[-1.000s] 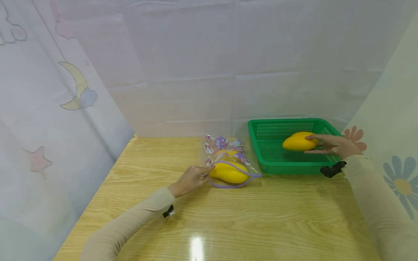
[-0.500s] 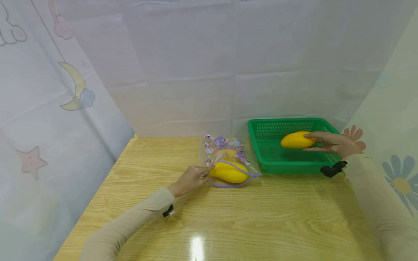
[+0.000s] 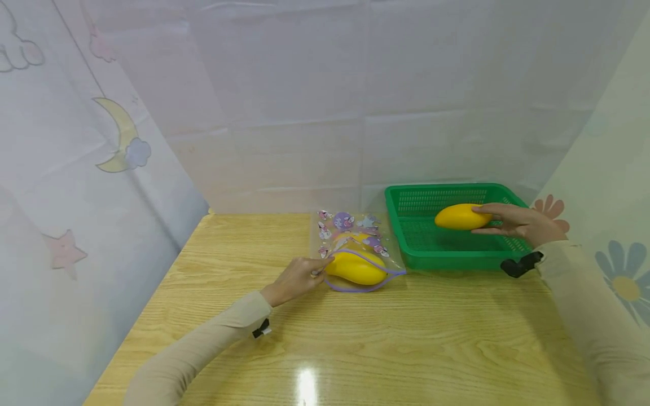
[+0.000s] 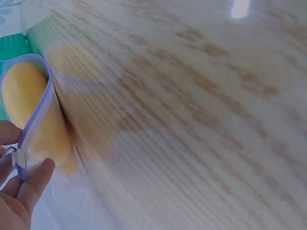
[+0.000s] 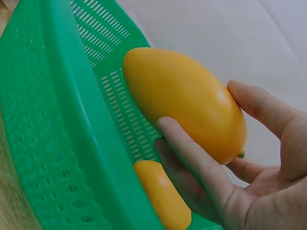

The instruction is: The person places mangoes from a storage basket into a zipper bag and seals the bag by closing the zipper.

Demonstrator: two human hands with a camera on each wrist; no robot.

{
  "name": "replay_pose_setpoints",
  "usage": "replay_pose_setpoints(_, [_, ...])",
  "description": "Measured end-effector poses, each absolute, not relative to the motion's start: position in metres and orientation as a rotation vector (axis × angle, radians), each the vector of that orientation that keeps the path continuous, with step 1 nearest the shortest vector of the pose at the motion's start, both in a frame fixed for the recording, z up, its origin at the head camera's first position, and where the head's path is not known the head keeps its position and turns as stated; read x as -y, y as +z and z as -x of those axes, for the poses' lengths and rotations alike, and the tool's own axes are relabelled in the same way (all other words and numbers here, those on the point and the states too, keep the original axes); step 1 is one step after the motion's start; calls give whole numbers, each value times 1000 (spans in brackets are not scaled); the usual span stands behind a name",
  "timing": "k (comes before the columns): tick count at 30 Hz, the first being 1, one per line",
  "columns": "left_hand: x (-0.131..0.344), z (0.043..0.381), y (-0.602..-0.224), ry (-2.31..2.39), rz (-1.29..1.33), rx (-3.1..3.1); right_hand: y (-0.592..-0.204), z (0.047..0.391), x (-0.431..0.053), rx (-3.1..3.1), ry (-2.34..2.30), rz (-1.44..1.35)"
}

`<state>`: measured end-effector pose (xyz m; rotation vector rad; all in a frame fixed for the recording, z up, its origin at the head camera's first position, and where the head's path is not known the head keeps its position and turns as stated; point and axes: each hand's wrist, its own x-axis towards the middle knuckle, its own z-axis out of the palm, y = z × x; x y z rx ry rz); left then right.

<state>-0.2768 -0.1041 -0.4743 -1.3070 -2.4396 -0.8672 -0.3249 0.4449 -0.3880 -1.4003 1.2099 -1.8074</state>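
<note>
Pale sheeting [image 3: 284, 101] is hung behind a wood-grained table [image 3: 386, 344], and the work is laid out toward its far side. At two to three o'clock from a clear printed bag [image 3: 341, 219], a green basket [image 3: 452, 263] is set down. Over the basket's inside, a yellow mango [image 3: 457, 216] is held up by the right hand [image 3: 523, 223], which is placed at its three o'clock; the fingers [image 5: 196, 153] are curved along opposite sides of the fruit, close to the stem end, and it is pinched between them. Beneath it, a second mango [image 5: 164, 194] is seen lying in the basket, apart from the held one. By the left hand [image 3: 298, 277], the bag's purple-edged mouth is pinched at its eight o'clock and kept gaping toward six o'clock, where a bagged mango [image 3: 360, 270] is lodged; more yellow is glimpsed through the print, toward twelve o'clock. From its smooth, glossy skin, the held fruit is judged firm, fairly light and a little slippery, so it would be gripped most securely round its widest middle. The bag is judged limp and easily creased; it is best taken by the stiffer purple strip.
</note>
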Motion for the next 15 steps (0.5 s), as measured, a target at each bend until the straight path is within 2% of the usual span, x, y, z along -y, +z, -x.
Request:
replay_pose_setpoints(1, [104,277,-474,-869,1309,2441,-388,325,-446,-1082,-1859,1286])
replay_pose_setpoints(6, [103,276,-474,-871,1320,2421,-386,329,-446,-961,-1875,1157])
replay_pose_setpoints(7, [103,276,-474,-868,1323,2416,-385,330,-446,-920,-1916,1017])
replay_pose_setpoints(12, [104,277,-476,-855,1333,2400,-374,325,-444,-1468,-1991,434])
replay_pose_setpoints(15, [104,277,-476,-852,1337,2397,-369,322,-441,-1688,-1940,299])
